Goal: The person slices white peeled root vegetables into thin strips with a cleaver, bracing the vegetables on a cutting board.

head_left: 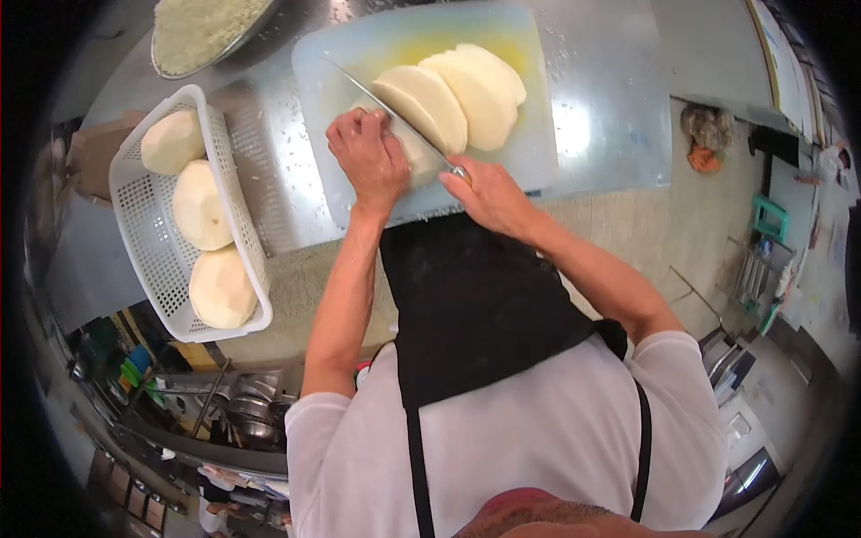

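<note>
My right hand is closed round the handle of a knife, whose blade slants up and to the left over the cutting board. Bent fingers of my left hand press on a pale peeled piece, partly hidden under the hand and blade. Thick pale slices lean over one another on the board, to the right of the blade.
Left of the board, a white perforated basket holds three peeled pale vegetables. A metal bowl of shredded white food stands at the upper left. Both board and bowl rest on a metal table.
</note>
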Action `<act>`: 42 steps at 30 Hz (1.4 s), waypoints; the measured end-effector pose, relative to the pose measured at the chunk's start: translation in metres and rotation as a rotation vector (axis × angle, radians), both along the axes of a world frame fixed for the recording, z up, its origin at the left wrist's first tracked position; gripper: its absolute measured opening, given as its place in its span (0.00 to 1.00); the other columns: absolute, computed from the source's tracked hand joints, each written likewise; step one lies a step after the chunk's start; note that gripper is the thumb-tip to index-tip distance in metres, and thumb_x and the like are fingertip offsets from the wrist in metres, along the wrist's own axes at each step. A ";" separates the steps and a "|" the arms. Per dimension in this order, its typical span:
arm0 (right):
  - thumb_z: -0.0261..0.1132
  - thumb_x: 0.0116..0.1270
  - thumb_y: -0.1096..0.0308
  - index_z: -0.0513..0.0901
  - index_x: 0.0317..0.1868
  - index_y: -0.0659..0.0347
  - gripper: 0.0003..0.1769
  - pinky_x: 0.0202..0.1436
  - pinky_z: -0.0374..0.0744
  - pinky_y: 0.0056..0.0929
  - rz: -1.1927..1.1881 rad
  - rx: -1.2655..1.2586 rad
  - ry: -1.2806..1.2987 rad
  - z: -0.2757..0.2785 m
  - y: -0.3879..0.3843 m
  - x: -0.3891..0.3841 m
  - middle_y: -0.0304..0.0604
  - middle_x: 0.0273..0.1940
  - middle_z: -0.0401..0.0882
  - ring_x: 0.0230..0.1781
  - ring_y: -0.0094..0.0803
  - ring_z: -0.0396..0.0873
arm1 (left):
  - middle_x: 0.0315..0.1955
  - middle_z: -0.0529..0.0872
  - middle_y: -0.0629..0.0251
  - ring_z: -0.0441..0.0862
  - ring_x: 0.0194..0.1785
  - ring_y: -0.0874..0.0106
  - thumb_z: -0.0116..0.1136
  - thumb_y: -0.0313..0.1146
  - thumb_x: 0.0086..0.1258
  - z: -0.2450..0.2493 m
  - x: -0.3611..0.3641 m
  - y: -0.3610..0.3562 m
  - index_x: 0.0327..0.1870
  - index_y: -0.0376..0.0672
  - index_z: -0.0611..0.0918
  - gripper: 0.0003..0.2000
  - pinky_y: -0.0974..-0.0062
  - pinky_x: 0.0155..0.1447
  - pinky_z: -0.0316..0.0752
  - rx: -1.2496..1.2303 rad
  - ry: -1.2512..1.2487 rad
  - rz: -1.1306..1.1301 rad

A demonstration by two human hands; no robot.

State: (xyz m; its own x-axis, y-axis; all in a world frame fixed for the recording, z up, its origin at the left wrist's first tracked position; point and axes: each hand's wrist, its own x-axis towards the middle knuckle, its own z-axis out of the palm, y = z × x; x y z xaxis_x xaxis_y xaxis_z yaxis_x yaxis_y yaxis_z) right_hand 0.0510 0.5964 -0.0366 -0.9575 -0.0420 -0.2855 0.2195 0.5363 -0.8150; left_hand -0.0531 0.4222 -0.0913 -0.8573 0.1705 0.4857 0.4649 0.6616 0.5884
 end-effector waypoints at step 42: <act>0.65 0.76 0.57 0.82 0.56 0.68 0.21 0.48 0.80 0.54 -0.059 -0.051 -0.278 0.097 0.014 0.043 0.66 0.40 0.85 0.42 0.67 0.83 | 0.41 0.76 0.53 0.68 0.50 0.53 0.51 0.19 0.55 -0.006 0.011 -0.005 0.42 0.38 0.79 0.12 0.55 0.60 0.64 0.071 -0.054 -0.042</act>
State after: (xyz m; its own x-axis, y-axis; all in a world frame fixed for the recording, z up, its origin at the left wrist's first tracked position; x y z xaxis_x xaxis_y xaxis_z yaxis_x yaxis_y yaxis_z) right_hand 0.0939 0.6105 0.0604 -0.8442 -0.0097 -0.5360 0.4675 0.4761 -0.7449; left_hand -0.0425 0.4173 -0.0977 -0.8755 0.1734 0.4510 0.4574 0.5981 0.6581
